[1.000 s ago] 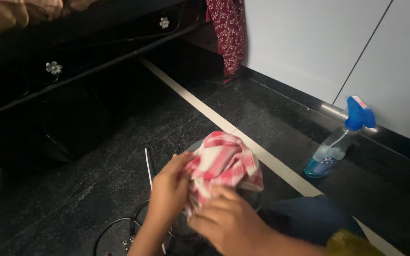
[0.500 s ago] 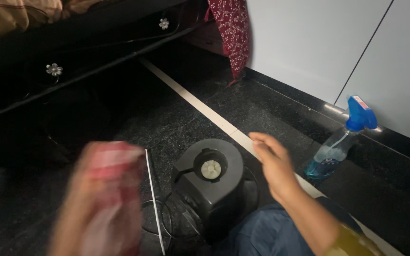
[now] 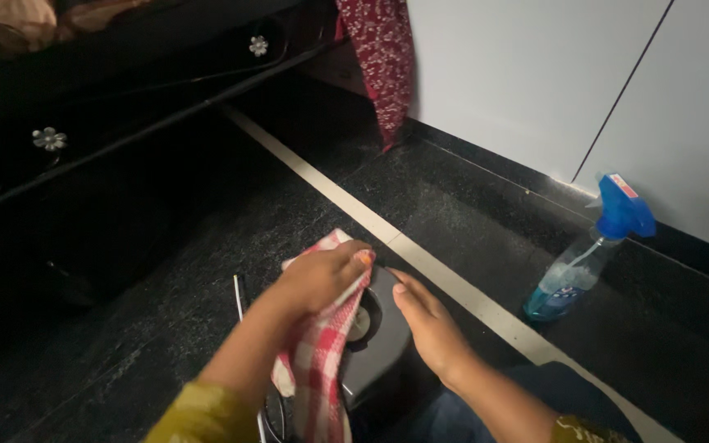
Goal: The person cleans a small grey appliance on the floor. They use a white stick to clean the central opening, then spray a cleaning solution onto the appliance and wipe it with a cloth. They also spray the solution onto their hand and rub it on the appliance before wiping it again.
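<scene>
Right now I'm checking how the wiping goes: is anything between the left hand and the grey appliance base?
Yes: the red-and-white checked cloth lies under the left hand, pressed on the top of the grey appliance base. The right hand rests bare against the base's right side, nothing between.

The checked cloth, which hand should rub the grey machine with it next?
Probably the left hand: it already grips the red-and-white checked cloth pressed on top of the grey machine. The right hand is bare, steadying the machine's side.

A red-and-white checked cloth (image 3: 319, 344) hung draped over the dark grey mixer base (image 3: 379, 336), low in the frame's centre.
</scene>
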